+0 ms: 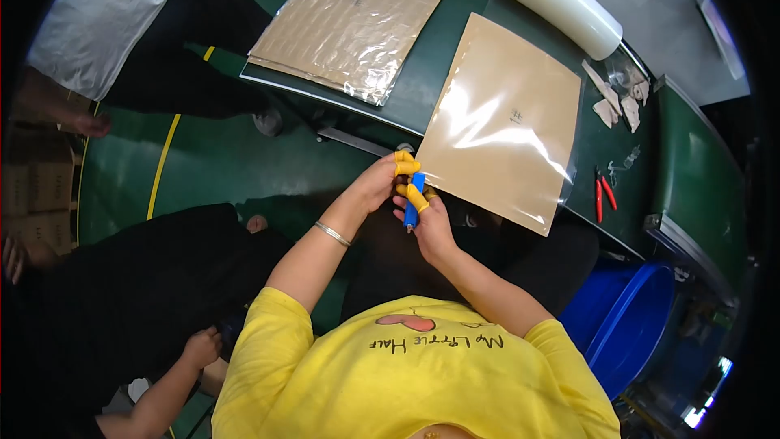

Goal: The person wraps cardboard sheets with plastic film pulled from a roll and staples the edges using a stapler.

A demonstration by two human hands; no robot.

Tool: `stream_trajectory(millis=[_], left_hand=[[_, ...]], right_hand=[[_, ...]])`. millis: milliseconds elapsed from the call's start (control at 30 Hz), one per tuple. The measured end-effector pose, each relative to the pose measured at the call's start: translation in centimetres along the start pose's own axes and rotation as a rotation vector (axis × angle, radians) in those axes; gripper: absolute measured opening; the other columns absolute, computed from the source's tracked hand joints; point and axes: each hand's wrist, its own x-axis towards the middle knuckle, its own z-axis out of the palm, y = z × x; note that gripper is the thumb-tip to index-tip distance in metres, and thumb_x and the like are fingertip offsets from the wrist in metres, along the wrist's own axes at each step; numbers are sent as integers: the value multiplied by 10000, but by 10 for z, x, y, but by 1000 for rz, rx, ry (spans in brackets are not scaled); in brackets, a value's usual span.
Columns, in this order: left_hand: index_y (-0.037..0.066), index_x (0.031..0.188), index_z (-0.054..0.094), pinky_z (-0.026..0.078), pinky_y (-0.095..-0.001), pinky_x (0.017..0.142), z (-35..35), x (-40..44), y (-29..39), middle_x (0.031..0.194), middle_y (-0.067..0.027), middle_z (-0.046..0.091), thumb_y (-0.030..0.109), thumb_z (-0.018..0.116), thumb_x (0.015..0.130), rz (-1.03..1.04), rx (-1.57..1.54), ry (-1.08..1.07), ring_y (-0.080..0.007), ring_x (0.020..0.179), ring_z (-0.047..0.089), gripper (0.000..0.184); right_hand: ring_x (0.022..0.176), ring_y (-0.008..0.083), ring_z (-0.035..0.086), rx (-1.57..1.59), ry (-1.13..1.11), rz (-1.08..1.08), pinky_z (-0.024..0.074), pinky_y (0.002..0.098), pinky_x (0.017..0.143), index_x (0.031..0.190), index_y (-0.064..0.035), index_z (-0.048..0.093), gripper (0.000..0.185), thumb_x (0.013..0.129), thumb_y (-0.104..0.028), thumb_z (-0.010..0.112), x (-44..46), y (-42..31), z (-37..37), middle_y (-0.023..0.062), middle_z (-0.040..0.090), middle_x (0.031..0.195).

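Observation:
My right hand (433, 223) is closed around a slim blue tool (415, 201) with a small metal-looking tip pointing toward me. Yellow finger cots cover several fingertips on both hands. My left hand (383, 180) is closed, its fingertips pinched together beside the blue tool's upper end, at the near left corner of a film-covered cardboard sheet (508, 114). Whatever sits between those left fingers is hidden. The sheet lies on the green table, its near edge reaching past the table's rim, with glare on the clear film.
More film-covered cardboard (349, 20) lies farther left on the table (422, 97). A roll of clear film (561, 4) is at the back. Red-handled pliers (603, 195) and torn scraps (609, 97) lie right, above a blue bin (626, 317). Other people (154, 309) are close on my left.

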Motion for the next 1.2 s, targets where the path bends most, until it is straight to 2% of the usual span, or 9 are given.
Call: stream_trajectory(millis=[300,633,733,800,833,900,933,1033,1200], left_hand=[[154,894,555,444,-217,650,4,-2,11,813,33,582,161,613,893,7,124,42,-73,722,552,59],[152,865,542,423,-212,609,9,-4,4,779,35,560,179,596,907,28,73,68,-69,669,519,73],[144,915,567,443,-220,640,13,-12,14,809,22,581,201,602,908,-6,55,7,-83,698,543,67],[101,991,590,457,-226,684,24,-21,24,852,-8,604,258,623,899,10,7,73,-100,741,569,184],[101,991,590,457,-226,684,22,-20,25,852,-8,604,258,623,899,9,7,73,-100,741,569,184],[35,1065,590,462,-232,724,15,-14,27,906,-48,623,298,659,877,-73,521,84,-112,790,584,331],[-17,1041,597,463,-240,726,15,-13,23,918,-73,631,289,691,852,8,600,100,-116,810,585,371],[-34,1020,610,468,-247,715,18,-15,35,914,-83,638,253,701,842,16,763,128,-123,813,586,350],[-45,980,623,463,-250,683,19,-12,31,874,-79,633,238,706,833,-12,646,144,-118,781,576,330]], right_hand=[[992,183,619,19,6,0,521,309,842,1225,-8,464,286,968,-132,490,3,-4,2,86,569,1141],[934,170,628,20,34,7,548,328,783,1217,-32,472,270,972,-145,489,0,-2,4,82,580,1111],[924,167,628,15,40,-5,548,324,777,1218,-38,474,268,972,-142,490,-2,-4,6,78,580,1108],[924,167,628,9,42,-5,547,323,779,1223,-41,472,271,971,-140,490,-2,-4,7,76,580,1108],[924,168,628,11,45,-8,547,322,780,1228,-44,470,272,971,-133,486,-1,-2,6,75,579,1109],[924,169,628,12,49,-15,546,321,780,1232,-46,468,274,970,-127,482,2,-1,4,74,578,1111],[937,172,628,22,36,-26,544,319,787,1236,-42,464,278,969,-119,477,2,0,4,75,576,1116],[973,192,622,37,8,-26,532,342,832,1252,-31,448,294,970,-113,459,3,2,4,91,569,1147],[1050,228,608,35,-64,14,509,373,896,1276,-22,425,329,982,-164,463,6,1,-4,110,559,1191]])
